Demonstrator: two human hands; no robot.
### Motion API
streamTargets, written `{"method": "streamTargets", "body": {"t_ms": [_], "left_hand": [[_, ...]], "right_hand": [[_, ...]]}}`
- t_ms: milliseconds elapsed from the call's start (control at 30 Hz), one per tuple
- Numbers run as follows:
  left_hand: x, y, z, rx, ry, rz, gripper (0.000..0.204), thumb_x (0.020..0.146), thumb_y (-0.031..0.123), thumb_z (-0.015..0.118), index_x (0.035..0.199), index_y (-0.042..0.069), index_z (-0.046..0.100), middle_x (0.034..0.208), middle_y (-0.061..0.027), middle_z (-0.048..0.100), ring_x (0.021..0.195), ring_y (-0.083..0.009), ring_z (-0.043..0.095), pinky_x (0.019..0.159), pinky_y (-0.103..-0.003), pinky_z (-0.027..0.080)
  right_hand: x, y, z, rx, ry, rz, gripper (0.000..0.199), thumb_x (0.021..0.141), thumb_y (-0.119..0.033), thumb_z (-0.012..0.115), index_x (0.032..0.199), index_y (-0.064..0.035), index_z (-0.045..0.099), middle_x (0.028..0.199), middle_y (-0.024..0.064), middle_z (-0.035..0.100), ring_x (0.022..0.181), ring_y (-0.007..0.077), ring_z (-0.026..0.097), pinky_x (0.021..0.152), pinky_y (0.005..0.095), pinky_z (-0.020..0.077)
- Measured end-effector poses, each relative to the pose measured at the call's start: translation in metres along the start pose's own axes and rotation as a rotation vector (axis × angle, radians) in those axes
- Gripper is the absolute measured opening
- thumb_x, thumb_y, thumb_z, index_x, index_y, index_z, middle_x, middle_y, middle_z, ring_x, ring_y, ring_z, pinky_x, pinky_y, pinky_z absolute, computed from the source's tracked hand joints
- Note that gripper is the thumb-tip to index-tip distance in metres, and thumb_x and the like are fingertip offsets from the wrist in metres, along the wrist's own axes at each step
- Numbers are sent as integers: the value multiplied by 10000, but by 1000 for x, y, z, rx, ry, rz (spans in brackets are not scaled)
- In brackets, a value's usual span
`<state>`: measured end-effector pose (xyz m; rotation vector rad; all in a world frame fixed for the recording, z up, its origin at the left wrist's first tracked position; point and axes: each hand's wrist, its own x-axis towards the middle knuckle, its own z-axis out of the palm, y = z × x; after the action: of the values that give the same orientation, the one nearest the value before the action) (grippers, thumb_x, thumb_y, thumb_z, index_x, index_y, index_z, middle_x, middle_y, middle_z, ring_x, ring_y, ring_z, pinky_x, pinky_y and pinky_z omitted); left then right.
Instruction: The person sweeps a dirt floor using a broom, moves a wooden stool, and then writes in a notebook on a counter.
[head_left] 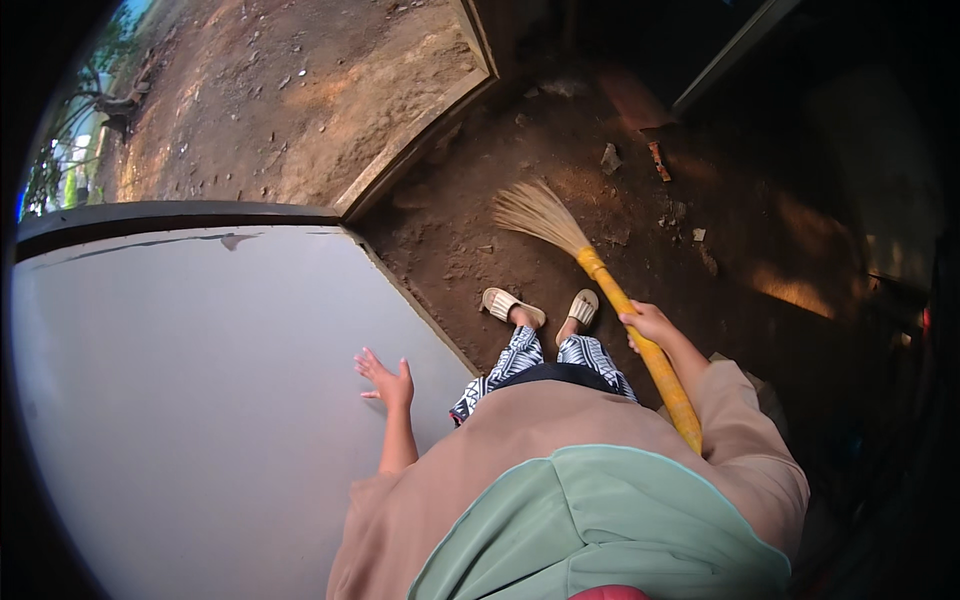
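Note:
My right hand is wrapped round the yellow handle of a broom. The broom slants across my right side, its pale straw bristles fanned out ahead of my feet; I cannot tell whether they touch the ground. With fingers spread, my left hand is over a pale grey door-like panel on my left. It holds nothing; whether the fingertips rest on the panel is unclear.
Bare brown earth lies around my sandals, with a reddish brick piece and small debris to the right. A wooden frame edge divides this floor from sunlit dirt outside. The right side is deep in shadow.

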<state>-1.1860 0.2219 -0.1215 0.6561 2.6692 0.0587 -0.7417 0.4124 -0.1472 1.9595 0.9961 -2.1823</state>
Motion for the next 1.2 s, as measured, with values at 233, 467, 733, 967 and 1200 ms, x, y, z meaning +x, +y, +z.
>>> {"method": "streamTargets", "body": {"t_ms": [233, 467, 733, 967, 1200], "left_hand": [[-23, -6, 27, 41, -72, -57, 858, 747, 285, 598, 1390, 155, 45, 1446, -151, -40, 1333, -319, -42, 932, -677, -3], [-18, 31, 33, 13, -93, 80, 868, 745, 291, 605, 1390, 160, 40, 1445, -151, -52, 1331, -324, -52, 938, -674, 24], [-26, 25, 25, -12, -94, -21, 865, 745, 287, 619, 1389, 156, 57, 1444, -150, -54, 1329, -328, -54, 953, -658, 58], [-32, 18, 76, 76, -189, -69, 870, 729, 313, 632, 1386, 146, 86, 1444, -152, -40, 1330, -324, -54, 951, -654, 90], [-18, 79, 54, -113, -175, 344, 798, 761, 312, 604, 1378, 116, 138, 1437, -182, -19, 1329, -332, -31, 976, -607, 133]], "right_hand": [[-134, -2, -23, 29, 20, -2, 657, 814, -184, 566, 1364, -101, 216, 599, 60, 481, 430, 143, 516, 391, 288, 450], [45, -14, 25, -262, 59, -303, 646, 750, -238, 617, 1292, -24, 338, 820, 150, 588, 565, 194, 578, 453, 308, 485], [-71, 59, -97, -5, 250, -27, 613, 794, -197, 576, 1325, -65, 300, 705, 99, 538, 430, 169, 532, 392, 309, 456], [-156, 49, -68, -191, 40, -72, 664, 794, -215, 581, 1348, -61, 248, 770, 123, 573, 469, 170, 561, 428, 293, 468], [-67, 93, -90, -245, 108, -46, 615, 741, -188, 630, 1270, -17, 366, 891, 166, 591, 547, 224, 594, 432, 334, 500]]}}
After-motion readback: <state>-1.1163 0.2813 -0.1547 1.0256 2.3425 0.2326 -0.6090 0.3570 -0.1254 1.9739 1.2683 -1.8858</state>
